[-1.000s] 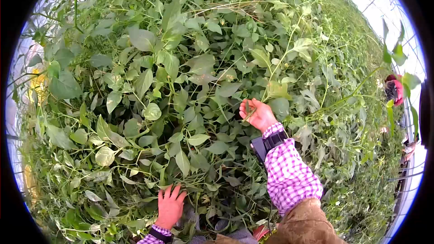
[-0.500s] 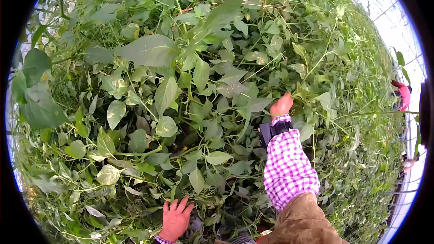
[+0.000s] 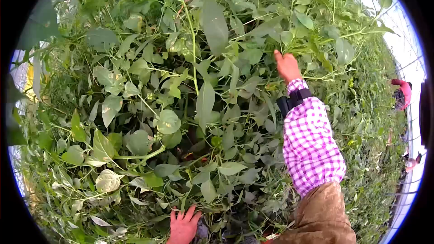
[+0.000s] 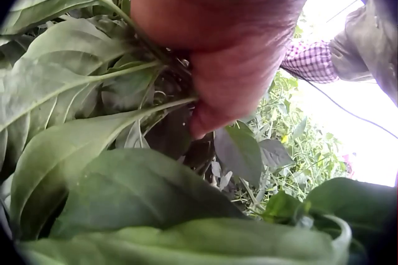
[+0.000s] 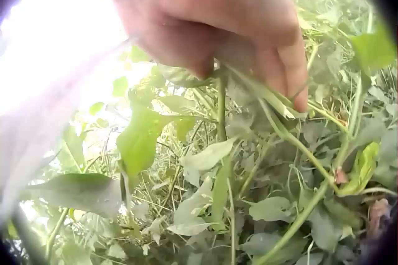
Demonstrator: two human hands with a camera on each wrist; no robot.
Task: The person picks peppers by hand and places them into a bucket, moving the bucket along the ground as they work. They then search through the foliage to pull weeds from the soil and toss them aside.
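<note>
My right hand (image 3: 288,65) reaches far into the tall leafy plants, back of the hand turned up. Its curled fingers and thumb hold a green stem (image 5: 264,93), whose broken pale end shows below the fingertips in the right wrist view. A thin upright stem (image 5: 222,106) runs up to the same hand. Low in the head view, my left hand (image 3: 184,227) rests on foliage with fingers spread. In the left wrist view, several leaf stalks (image 4: 140,113) run in under that hand beside the thumb; its palm side is hidden.
Dense foliage fills the space around both arms. A thick branch (image 3: 151,154) crosses left of centre, and small red bits (image 3: 204,159) show among the dark leaves. At the far right, a person in a pink top (image 3: 403,94) is near the pale gridded wall (image 3: 410,147).
My right hand has turned from palm up to back up and moved forward to the right, into the upper leaves. My left hand stays at the near foliage, fingers still spread.
</note>
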